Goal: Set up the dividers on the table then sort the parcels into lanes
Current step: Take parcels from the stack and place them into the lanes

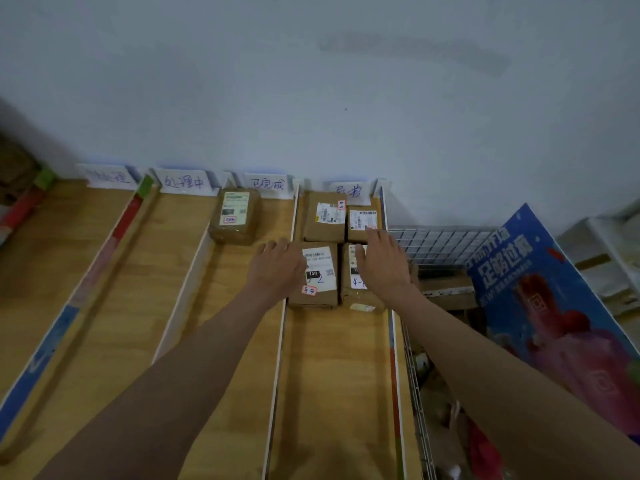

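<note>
Reaching over the wooden table, both hands lie flat with fingers spread: the left hand touching the near-left parcel, the right hand on the near-right parcel. Four parcels fill the rightmost lane's far end between white dividers; another parcel sits one lane left.

Paper lane card against the wall reads "处理中". Near-left parcel shows "15" and a handwritten "2". The blue poster reads "足够过瘾".
</note>
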`<state>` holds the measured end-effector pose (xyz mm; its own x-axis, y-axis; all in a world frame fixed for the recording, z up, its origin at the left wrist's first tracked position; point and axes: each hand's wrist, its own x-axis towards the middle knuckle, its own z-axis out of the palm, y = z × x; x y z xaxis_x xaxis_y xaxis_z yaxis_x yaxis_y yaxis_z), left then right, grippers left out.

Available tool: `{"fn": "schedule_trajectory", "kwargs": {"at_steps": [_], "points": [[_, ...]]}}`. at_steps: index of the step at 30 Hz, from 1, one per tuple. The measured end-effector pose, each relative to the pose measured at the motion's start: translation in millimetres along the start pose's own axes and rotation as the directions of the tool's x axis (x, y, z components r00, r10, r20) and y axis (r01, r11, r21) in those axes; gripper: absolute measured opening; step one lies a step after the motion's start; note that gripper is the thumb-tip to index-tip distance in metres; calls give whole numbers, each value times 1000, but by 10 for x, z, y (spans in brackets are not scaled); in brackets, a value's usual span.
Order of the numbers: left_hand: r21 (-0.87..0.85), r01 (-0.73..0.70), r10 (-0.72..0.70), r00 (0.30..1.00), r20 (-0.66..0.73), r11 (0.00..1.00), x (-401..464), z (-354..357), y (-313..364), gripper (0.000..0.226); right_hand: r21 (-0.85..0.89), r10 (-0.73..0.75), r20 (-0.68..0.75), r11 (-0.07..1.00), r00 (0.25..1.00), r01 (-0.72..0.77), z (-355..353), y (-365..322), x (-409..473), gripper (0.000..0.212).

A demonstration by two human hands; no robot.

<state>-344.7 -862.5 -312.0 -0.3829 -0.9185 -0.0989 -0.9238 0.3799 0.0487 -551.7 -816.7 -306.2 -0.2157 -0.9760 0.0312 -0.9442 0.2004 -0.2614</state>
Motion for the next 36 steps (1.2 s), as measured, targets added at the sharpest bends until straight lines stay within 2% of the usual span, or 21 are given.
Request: {"fn": "schedule_trajectory", "kwargs": {"at_steps": [6,10,14,25,36], "points": [[5,82,-81,989,-122,997,-561,-369,-646,49,-24,-132,-59,991,990,130,-221,-813,-235,46],[5,163,-160,974,-160,987,-1075,-507,-1223,49,-27,-219,-43,976,975,218,-203,-1523,-498,62],[4,255,-250,951,-183,967,-1732,-576,-1878,49,-34,-314,-65,949,947,313,-93,-2292,-878,46],[-46,468,-467,859,-207,882,-3642,-789,-3702,50,-14,-523,-60,852,850,523,259,-4588,-1878,49],[-45,607,-593,754,-284,793,-4370,-1098,-5221,47,16,-654,-91,753,751,658,504,-6369,-1957,41]]}}
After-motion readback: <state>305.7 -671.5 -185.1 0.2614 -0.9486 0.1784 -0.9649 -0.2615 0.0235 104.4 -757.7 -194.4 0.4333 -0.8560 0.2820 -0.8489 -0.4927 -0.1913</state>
